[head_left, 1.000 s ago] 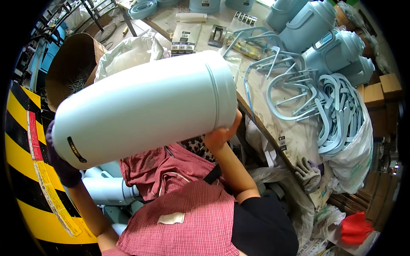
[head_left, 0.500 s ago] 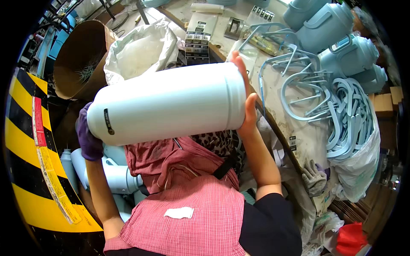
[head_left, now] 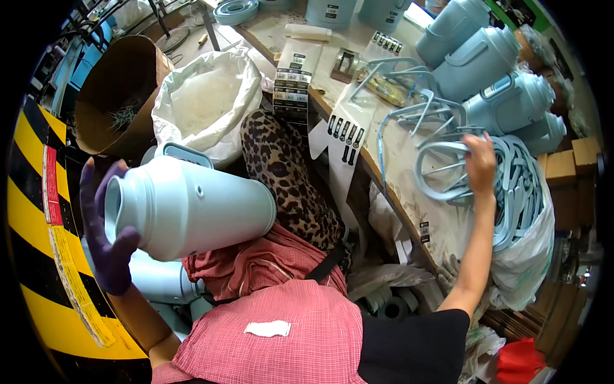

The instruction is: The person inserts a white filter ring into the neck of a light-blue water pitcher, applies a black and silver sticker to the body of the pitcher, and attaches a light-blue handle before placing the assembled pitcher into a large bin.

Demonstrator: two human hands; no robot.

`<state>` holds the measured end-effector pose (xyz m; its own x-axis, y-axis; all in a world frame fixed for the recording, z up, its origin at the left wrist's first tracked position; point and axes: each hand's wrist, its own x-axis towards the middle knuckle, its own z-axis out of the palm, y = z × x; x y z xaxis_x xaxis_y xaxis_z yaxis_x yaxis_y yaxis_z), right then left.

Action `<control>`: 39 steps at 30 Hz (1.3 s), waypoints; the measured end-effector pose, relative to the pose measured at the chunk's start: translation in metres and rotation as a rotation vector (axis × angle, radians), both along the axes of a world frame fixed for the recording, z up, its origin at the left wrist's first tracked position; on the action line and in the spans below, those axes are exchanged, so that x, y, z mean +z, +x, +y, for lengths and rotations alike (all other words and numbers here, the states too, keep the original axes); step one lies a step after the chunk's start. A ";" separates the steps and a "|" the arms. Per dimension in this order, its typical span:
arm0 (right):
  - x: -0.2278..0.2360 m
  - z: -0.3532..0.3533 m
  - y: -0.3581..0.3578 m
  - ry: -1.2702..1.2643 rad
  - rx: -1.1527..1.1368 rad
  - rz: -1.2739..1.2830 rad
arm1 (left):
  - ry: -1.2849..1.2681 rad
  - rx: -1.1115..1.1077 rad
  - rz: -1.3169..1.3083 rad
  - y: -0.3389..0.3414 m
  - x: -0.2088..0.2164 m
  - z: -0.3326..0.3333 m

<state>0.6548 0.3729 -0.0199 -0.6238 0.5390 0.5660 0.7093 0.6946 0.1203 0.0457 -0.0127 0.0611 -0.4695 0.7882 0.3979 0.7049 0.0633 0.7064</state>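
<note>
A light blue insulated jug (head_left: pixel 204 208) lies tilted across my lap, its open mouth toward the left and a hinged loop handle (head_left: pixel 185 153) on its upper side. My left hand (head_left: pixel 105 233), in a purple glove, cups the jug's neck at the mouth, thumb below and some fingers stretched upward. At the right of the table, my bare right hand (head_left: pixel 480 163) has its fingers curled over a light blue curved plastic handle (head_left: pixel 441 148). Beside it a tangle of similar handles (head_left: pixel 515 192) spills from a white plastic bag (head_left: pixel 527 256).
More light blue jugs (head_left: pixel 480 61) stand along the table's back right. Strips of black labels (head_left: pixel 345 131) hang over the table's edge (head_left: pixel 396 208). A white sack (head_left: pixel 217 109) and a cardboard drum (head_left: pixel 105 96) stand at left, beside a yellow-and-black striped panel (head_left: pixel 48 256).
The jug has been lowered onto my lap and turned, so its open mouth and handle show. My right hand has left its end and reached right to the handles.
</note>
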 end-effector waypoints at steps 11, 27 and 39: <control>0.002 -0.154 -0.310 -0.685 0.602 1.455 | 0.146 -0.434 0.228 0.081 -0.018 -0.026; 0.003 -0.238 -0.386 -1.585 0.642 1.438 | 0.858 -0.181 -0.368 0.108 -0.043 -0.011; 0.015 -0.263 -0.345 -1.489 0.645 1.210 | 0.222 -0.499 -1.523 0.055 -0.081 -0.036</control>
